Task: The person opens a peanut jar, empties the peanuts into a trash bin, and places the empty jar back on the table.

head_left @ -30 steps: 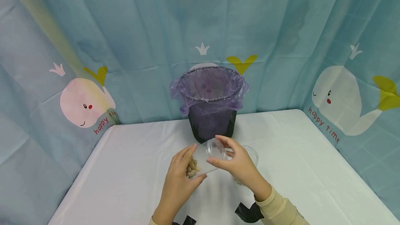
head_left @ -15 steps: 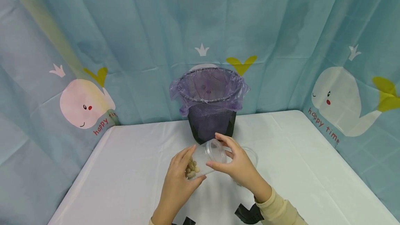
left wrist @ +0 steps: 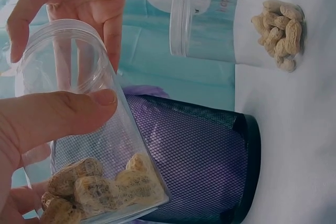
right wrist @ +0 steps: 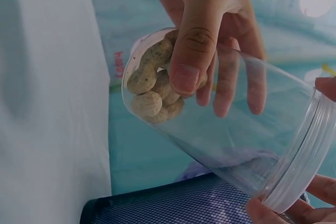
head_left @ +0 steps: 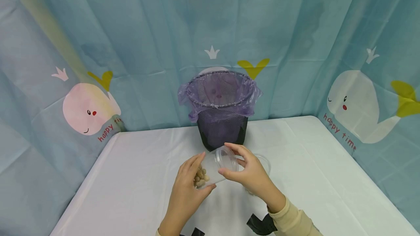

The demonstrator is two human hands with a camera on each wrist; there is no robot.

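Jar (head_left: 212, 171) tilted, long axis rising from left hand (head_left: 189, 184), gripping its body near the peanuts (head_left: 201, 177), to right hand (head_left: 252, 172), pinching its rim.

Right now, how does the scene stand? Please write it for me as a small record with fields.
left grip: fingers and thumb round the base end of a tilted, clear cylindrical plastic jar
right grip: thumb and fingers on that jar's mouth end
held contents: tan unshelled peanuts, gathered at the base
second jar: clear cylindrical plastic, upright on the white cloth-covered table, with more peanuts inside
bin: black mesh with purple plastic liner, standing behind the held jar
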